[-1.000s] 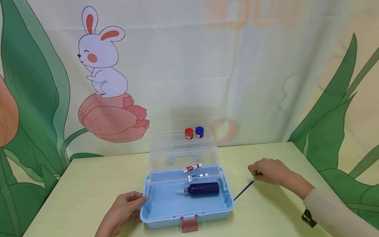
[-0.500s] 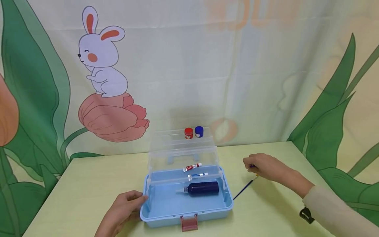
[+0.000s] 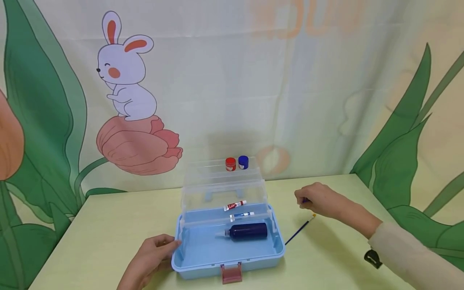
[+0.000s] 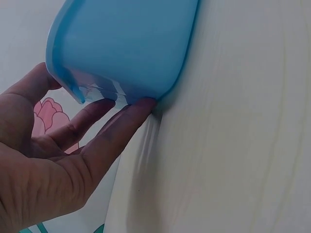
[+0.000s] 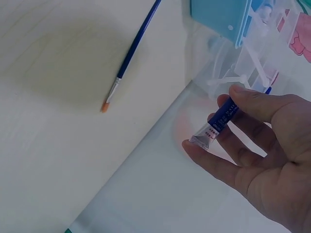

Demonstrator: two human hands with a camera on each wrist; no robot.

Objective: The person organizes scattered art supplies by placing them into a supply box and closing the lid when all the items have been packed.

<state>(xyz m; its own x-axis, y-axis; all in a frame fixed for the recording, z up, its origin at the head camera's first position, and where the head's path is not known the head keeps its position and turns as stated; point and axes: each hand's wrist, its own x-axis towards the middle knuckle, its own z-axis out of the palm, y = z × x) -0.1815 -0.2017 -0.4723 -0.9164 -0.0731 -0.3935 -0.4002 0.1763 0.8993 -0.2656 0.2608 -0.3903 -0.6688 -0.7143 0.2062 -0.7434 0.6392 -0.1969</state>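
My left hand [image 3: 154, 255] grips the left side of a light blue box [image 3: 228, 270], its thumb over the rim. In the left wrist view, my fingers [image 4: 121, 128] press against the outer wall. To the right of the box my right hand [image 3: 322, 200] is raised over the table. The right wrist view shows it pinching a small blue paint tube [image 5: 224, 114]; in the head view the tube is mostly hidden by the fingers. Below that hand, a dark blue paintbrush [image 3: 300, 230] lies beside the box. Inside the box lies a dark blue squeeze bottle [image 3: 248, 231].
The clear lid [image 3: 197, 195] stands open behind the box. A red paint tube [image 3: 235, 205] and another blue tube [image 3: 242, 216] lie in the clear tray. A red jar [image 3: 230, 164] and a blue jar [image 3: 243, 162] stand behind. A printed curtain [image 3: 217, 80] hangs behind the table.
My right hand has moved left and slightly away from me, off the paintbrush, whose bristle end now shows. My left hand stays on the box.
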